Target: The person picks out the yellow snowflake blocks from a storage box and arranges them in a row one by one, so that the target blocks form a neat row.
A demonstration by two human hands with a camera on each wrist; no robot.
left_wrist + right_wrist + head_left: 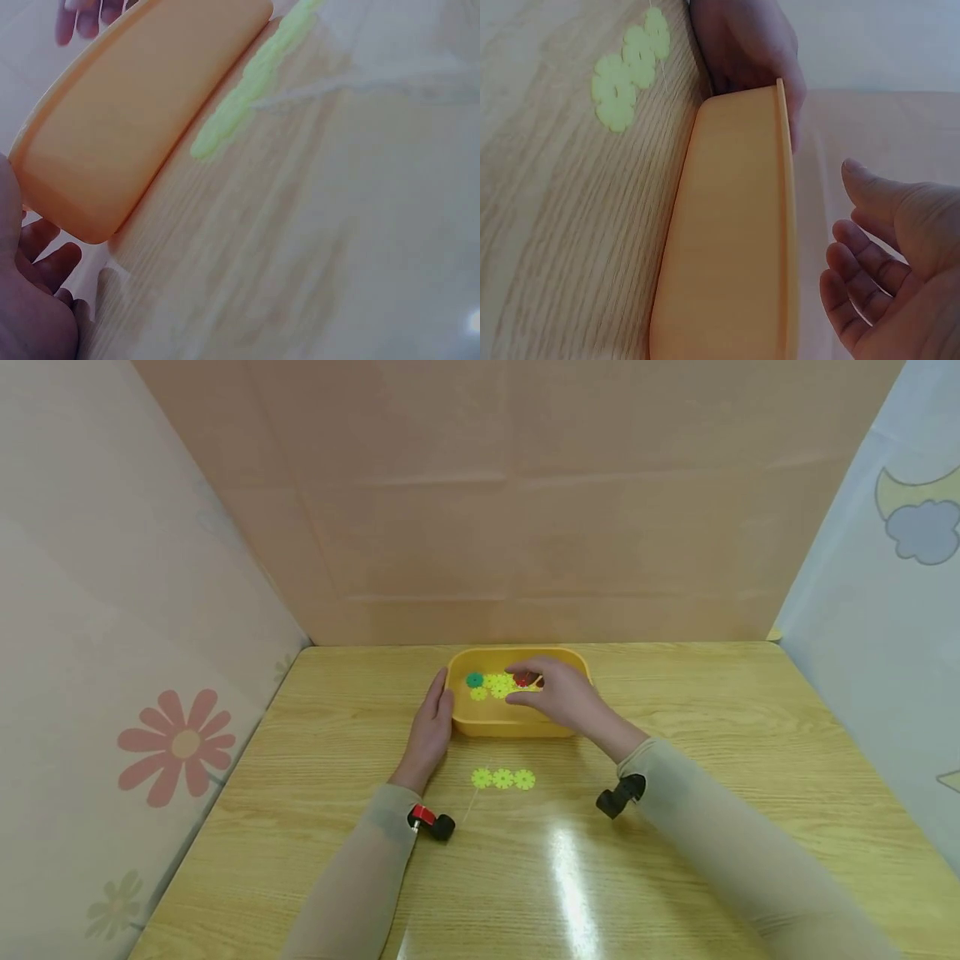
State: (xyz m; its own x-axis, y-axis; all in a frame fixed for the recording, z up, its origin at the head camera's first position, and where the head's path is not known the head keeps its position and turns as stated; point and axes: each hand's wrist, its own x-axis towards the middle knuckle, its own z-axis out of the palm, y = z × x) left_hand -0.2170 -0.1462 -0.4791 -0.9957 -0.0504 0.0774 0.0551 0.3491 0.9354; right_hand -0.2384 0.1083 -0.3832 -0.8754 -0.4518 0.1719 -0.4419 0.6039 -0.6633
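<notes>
My left hand rests against the left end of a yellow plastic tray, its fingers lying along the outer wall. Over the tray's right part hovers my right hand, thumb and fingers spread apart; nothing shows between them in the right wrist view. Inside the tray lie a green snowflake disc, several yellow-green snowflake discs and a red disc, the last partly hidden by the right hand. In front of the tray, a row of three yellow-green snowflake discs lies flat on the table.
The wood-grain table meets a pinkish back wall just behind the tray. Pale side panels with a flower print on the left and a moon-and-cloud print on the right enclose it.
</notes>
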